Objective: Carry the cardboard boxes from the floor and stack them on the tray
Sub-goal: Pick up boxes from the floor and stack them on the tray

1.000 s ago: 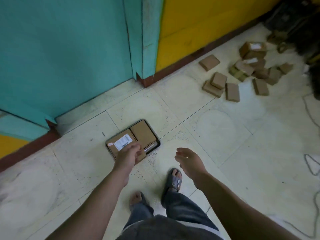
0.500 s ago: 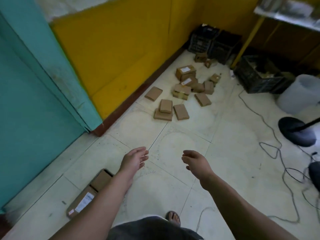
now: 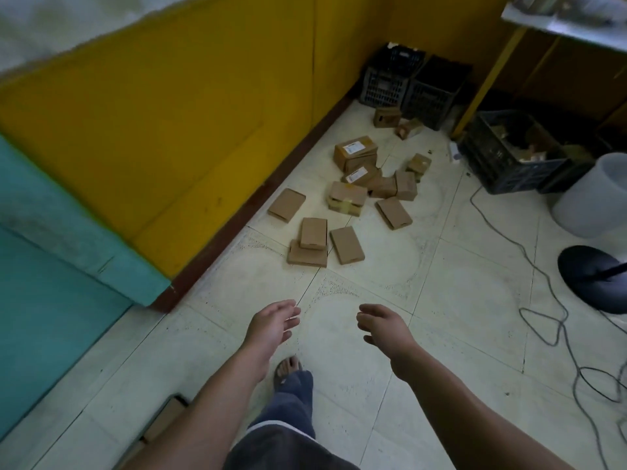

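left hand (image 3: 271, 325) off tray (image 3: 177, 398), cardboard boxes (image 3: 346, 195) nearer

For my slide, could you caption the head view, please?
Left hand and right hand, empty, reach toward boxes on the floor.

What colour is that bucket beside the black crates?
The bucket is white; the head view shows it best.

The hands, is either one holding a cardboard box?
No, the left hand and right hand are both empty, with the cardboard boxes lying on the floor ahead.
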